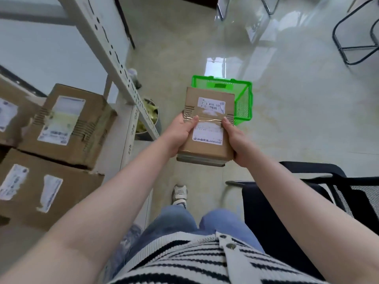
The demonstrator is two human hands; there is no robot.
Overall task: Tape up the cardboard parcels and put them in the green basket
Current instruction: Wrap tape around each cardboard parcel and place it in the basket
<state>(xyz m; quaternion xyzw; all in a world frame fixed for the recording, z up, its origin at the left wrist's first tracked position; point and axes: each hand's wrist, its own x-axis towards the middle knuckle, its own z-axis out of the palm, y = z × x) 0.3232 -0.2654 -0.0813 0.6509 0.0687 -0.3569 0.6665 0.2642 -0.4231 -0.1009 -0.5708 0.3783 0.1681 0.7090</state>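
Note:
A small cardboard parcel (207, 144) with white labels and a strip of clear tape across its top is held in the air in front of me. My left hand (180, 134) grips its left side, thumb on the tape. My right hand (238, 142) grips its right side, thumb on the tape's other end. The green basket (243, 99) stands on the floor just beyond the parcel, partly hidden behind it. What lies inside the basket cannot be made out.
Two larger taped cardboard boxes (67, 124), (41, 191) are stacked on a white metal shelf (123, 64) at my left. A grey bin (150, 119) stands by the shelf post. A black chair (320, 185) is at my right. More chair legs (352, 46) stand far right.

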